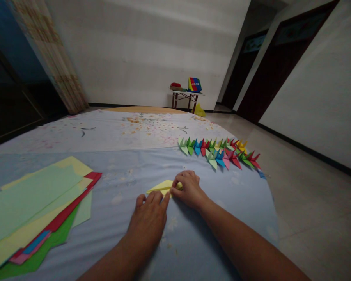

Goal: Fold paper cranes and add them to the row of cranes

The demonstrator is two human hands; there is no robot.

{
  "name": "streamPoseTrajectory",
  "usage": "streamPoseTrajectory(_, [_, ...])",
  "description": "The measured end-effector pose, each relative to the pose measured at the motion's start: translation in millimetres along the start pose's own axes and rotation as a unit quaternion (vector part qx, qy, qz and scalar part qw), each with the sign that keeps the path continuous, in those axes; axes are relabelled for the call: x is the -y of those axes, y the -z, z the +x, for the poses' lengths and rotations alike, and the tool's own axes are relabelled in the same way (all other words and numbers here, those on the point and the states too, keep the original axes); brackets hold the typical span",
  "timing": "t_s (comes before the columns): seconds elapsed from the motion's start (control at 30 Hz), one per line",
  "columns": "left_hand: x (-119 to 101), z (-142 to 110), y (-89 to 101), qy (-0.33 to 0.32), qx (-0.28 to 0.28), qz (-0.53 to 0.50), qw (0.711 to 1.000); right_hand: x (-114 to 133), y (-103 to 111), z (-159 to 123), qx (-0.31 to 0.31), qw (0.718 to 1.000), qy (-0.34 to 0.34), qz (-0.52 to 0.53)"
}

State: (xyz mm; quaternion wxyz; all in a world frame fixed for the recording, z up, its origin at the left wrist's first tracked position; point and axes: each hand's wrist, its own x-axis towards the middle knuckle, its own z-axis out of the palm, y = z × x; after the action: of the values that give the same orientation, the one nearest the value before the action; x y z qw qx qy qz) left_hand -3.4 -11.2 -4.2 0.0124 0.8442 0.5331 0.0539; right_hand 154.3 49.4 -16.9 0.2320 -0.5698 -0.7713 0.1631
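Observation:
A small piece of folded yellow paper (pixel 164 186) lies on the blue cloth in front of me, with a pointed end toward the left. My left hand (pixel 152 212) holds down its near edge with bent fingertips. At its right end, my right hand (pixel 188 189) pinches the paper between thumb and fingers, which hide part of it. Beyond my right hand stand rows of folded paper cranes (pixel 219 150) in green, blue, red, yellow and pink.
A stack of coloured paper sheets (pixel 35 195) spreads over the table's left side. The round table has a flowered cloth (pixel 111 218). Against the far wall is a small stand (pixel 190 93) bearing a colourful box (pixel 194 84). Tiled floor (pixel 304 195) lies to the right.

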Motion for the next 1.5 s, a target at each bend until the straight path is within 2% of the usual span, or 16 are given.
streamPoseTrajectory(0.23, [1,2,7.0,0.002,0.013,-0.022,1.0,-6,7,0,0.019,1.0,-0.013,0.005])
streamPoseTrajectory(0.5, [0,2,6.5,0.001,0.007,-0.023,1.0,-4,6,-1,-0.049,0.998,-0.027,0.005])
streamPoseTrajectory(0.7, [1,2,9.1,-0.003,0.008,-0.016,1.0,-6,2,0,-0.008,0.999,-0.041,-0.017])
streamPoseTrajectory(1.1, [3,2,10.2,-0.007,0.01,-0.016,1.0,-16,20,4,0.055,0.995,-0.085,-0.005])
streamPoseTrajectory(1.27, [2,1,9.6,-0.003,0.015,-0.027,1.0,-12,16,6,0.03,0.994,-0.102,-0.002])
streamPoseTrajectory(1.4, [2,0,8.9,0.0,0.016,-0.029,0.999,-12,15,6,0.035,0.996,-0.078,-0.021])
streamPoseTrajectory(1.5, [2,0,8.5,0.005,0.013,-0.033,0.999,-18,16,5,0.043,0.998,-0.05,0.006])
